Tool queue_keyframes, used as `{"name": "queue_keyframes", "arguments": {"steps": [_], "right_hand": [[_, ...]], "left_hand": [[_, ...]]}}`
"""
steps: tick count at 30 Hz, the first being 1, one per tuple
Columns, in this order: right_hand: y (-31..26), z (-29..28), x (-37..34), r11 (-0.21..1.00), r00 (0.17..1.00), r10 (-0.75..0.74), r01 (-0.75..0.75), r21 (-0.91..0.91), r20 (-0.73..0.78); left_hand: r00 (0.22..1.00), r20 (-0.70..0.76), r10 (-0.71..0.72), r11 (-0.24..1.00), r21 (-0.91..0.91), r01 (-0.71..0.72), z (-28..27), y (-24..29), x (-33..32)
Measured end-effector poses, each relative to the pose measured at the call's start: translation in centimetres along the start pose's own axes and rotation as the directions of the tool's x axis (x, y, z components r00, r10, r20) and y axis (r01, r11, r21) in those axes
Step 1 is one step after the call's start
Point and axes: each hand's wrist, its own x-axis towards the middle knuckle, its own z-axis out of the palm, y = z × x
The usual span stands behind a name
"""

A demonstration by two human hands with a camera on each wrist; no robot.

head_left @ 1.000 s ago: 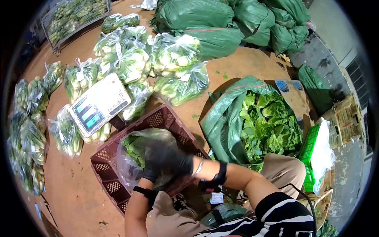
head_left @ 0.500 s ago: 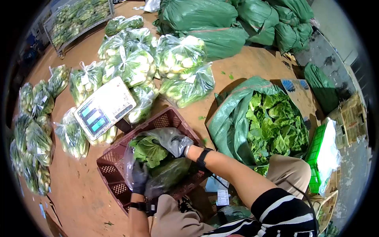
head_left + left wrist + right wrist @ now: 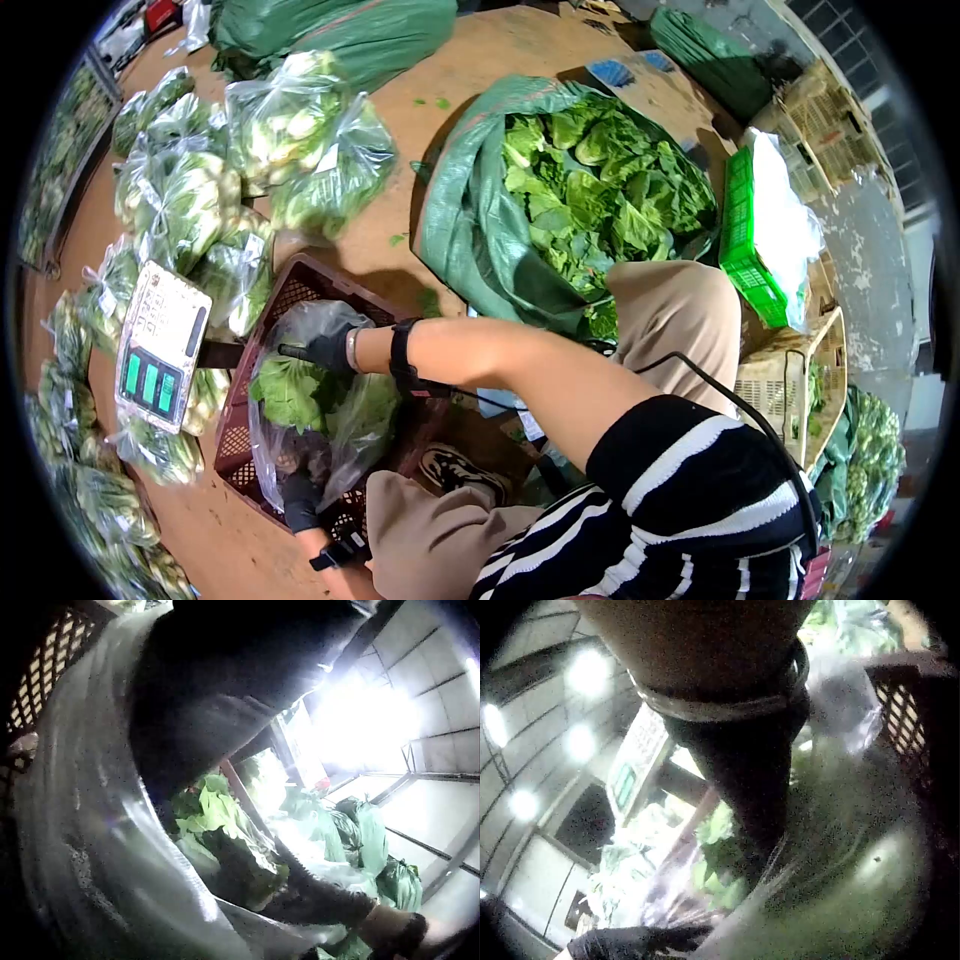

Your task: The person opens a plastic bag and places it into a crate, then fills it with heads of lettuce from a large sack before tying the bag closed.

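Note:
A clear plastic bag (image 3: 352, 445) with leafy greens (image 3: 290, 392) inside lies in a maroon crate (image 3: 232, 440). The gloved right hand (image 3: 330, 350) pinches the bag's far rim; in the right wrist view creases in the plastic run to its dark fingers. At the near side, the gloved left hand (image 3: 303, 498) grips the bag's edge, its fingers partly covered by plastic and leaves. Between the hands the bag's mouth is spread around the leaves. The left wrist view shows the right hand (image 3: 322, 900) beyond the leaves (image 3: 225, 832).
A scale (image 3: 160, 345) stands left of the crate, among bagged vegetables (image 3: 180, 200). To the right sit an open green sack (image 3: 465, 215) of loose greens and a bright green crate (image 3: 740, 225) with plastic on it. The person's knee (image 3: 680, 310) is beside the sack.
The head view has swung right. The hands, close together a second ago, have moved apart to opposite sides of the bag, and the leaves show between them.

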Motion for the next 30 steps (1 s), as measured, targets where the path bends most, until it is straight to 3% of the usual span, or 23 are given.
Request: {"name": "queue_keyframes", "arguments": {"steps": [1, 2, 3, 4, 5, 6, 7, 9, 11, 12, 13, 14, 17, 19, 20, 21, 23, 24, 25, 27, 28, 29, 30], "right_hand": [[0.3, 0.2, 0.5, 1.000, 1.000, 0.002, -0.002, 0.011, -0.014], [0.3, -0.3, 1.2, 0.888, 0.894, -0.421, 0.441, -0.128, 0.157], [1.2, -1.0, 1.2, 0.819, 0.784, -0.509, 0.568, -0.079, 0.356], [2.1, -1.9, 1.2, 0.751, 0.627, -0.567, 0.660, 0.022, 0.534], [2.9, -6.9, -0.5, 0.864, 0.567, -0.488, 0.422, 0.275, 0.663], [3.7, -12.0, -2.2, 0.908, 0.493, -0.396, 0.085, 0.411, 0.775], [6.6, -15.5, -2.6, 0.897, 0.610, -0.420, 0.170, 0.407, 0.671], [11.9, -23.1, -5.3, 0.939, 0.826, -0.337, 0.261, 0.224, 0.453], [16.5, -31.8, -10.3, 0.989, 0.971, -0.111, 0.128, -0.070, 0.211], [18.4, -34.0, -13.0, 0.980, 0.996, 0.024, -0.007, -0.198, 0.082], [24.6, -35.6, -13.3, 0.958, 0.998, 0.000, 0.019, -0.285, 0.066], [28.0, -36.4, -14.9, 0.936, 0.944, 0.321, -0.303, -0.180, 0.080], [44.5, -34.4, -16.4, 0.895, 0.951, 0.279, -0.308, -0.322, -0.134], [51.0, -30.4, -16.7, 0.827, 0.867, 0.445, -0.494, -0.268, -0.224], [53.4, -28.0, -16.5, 0.790, 0.828, 0.472, -0.549, -0.273, -0.301], [54.7, -26.2, -16.2, 0.731, 0.754, 0.623, -0.656, -0.190, -0.205], [60.7, -20.3, -14.9, 0.580, 0.539, 0.801, -0.806, 0.114, -0.261], [64.1, -16.1, -14.1, 0.577, 0.519, 0.791, -0.808, 0.115, -0.324], [63.6, -14.2, -13.7, 0.393, 0.359, 0.915, -0.898, 0.199, -0.185], [61.5, -12.7, -15.1, 0.415, 0.381, 0.885, -0.906, 0.084, -0.269], [61.4, -12.7, -15.7, 0.485, 0.444, 0.835, -0.873, 0.052, -0.326], [60.4, -13.6, -17.1, 0.613, 0.551, 0.770, -0.779, 0.134, -0.321], [58.6, -14.6, -18.7, 0.695, 0.609, 0.705, -0.696, 0.181, -0.362]], "left_hand": [[1.000, -0.001, 0.002, 1.000, 0.018, -0.002, -0.7, 1.5, -1.3], [0.994, 0.111, 0.024, 0.995, -0.099, -0.013, -1.3, 2.7, -2.4], [0.974, 0.220, 0.057, 0.976, -0.216, -0.009, -1.7, 3.3, -3.1], [0.985, 0.134, 0.108, 0.988, -0.125, -0.091, -1.4, 2.9, -3.5], [0.984, 0.143, 0.107, 0.990, -0.108, -0.092, -1.9, 3.6, -4.0], [0.984, -0.071, 0.161, 0.955, -0.240, -0.173, -2.5, 4.5, -4.6], [0.941, -0.286, 0.181, 0.896, -0.347, -0.278, -3.3, 5.6, -5.2], [0.948, -0.296, 0.116, 0.812, -0.521, -0.262, -6.2, 9.6, -6.6], [0.942, -0.303, 0.141, 0.669, -0.672, -0.317, -8.9, 15.0, -7.8], [0.941, -0.277, 0.194, 0.694, -0.639, -0.332, -10.2, 17.7, -7.9], [0.937, -0.250, 0.244, 0.717, -0.604, -0.348, -11.4, 20.7, -7.8], [0.942, -0.168, 0.291, 0.745, -0.578, -0.333, -12.4, 23.9, -7.3], [0.901, 0.021, 0.433, 0.807, -0.454, -0.377, -13.6, 32.2, -3.4], [0.857, 0.220, 0.467, 0.775, -0.568, -0.277, -12.4, 38.4, 0.2], [0.838, 0.278, 0.470, 0.808, -0.518, -0.282, -11.3, 40.4, 2.4], [0.819, 0.333, 0.467, 0.837, -0.466, -0.287, -9.7, 41.7, 4.6], [0.818, 0.363, 0.447, 0.853, -0.447, -0.268, -5.2, 44.7, 8.1], [0.805, 0.404, 0.435, 0.871, -0.417, -0.262, -2.8, 46.3, 10.0], [0.789, 0.433, 0.437, 0.869, -0.431, -0.244, -0.4, 48.1, 12.4], [0.779, 0.416, 0.469, 0.818, -0.538, -0.205, 4.5, 51.3, 17.2], [0.791, 0.297, 0.535, 0.741, -0.615, -0.270, 7.2, 52.1, 20.2], [0.823, 0.068, 0.564, 0.739, -0.487, -0.466, 10.4, 51.1, 23.4], [0.823, -0.081, 0.562, 0.591, -0.657, -0.468, 11.6, 53.6, 25.1]]}}
